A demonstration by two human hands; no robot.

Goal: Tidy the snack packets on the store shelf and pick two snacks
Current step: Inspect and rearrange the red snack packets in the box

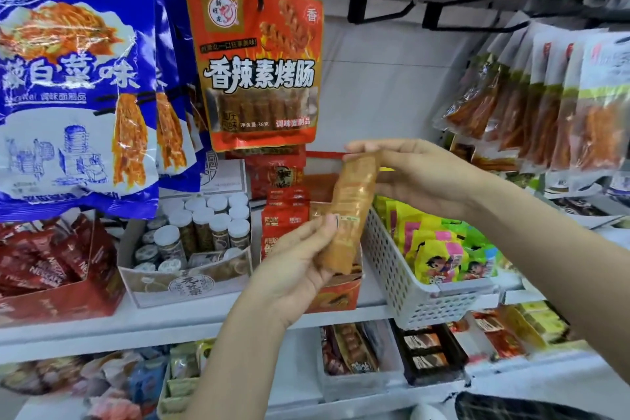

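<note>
A long tan snack packet [353, 211] is held upright and slightly tilted in front of the middle shelf. My left hand [296, 266] grips its lower part with thumb and fingers. My right hand [419, 177] pinches its top end from the right. Behind the packet stands an orange display box [335, 297] with red packets [284, 215] in it. An orange spicy-sausage packet [259, 72] hangs on a hook above.
Blue packets [75, 95] hang at the upper left. A box of small jars [201, 232] and a red box of coffee sachets [51, 266] sit left of the orange box. A white perforated basket [409, 286] of colourful packets stands right. More packets hang at upper right [552, 102].
</note>
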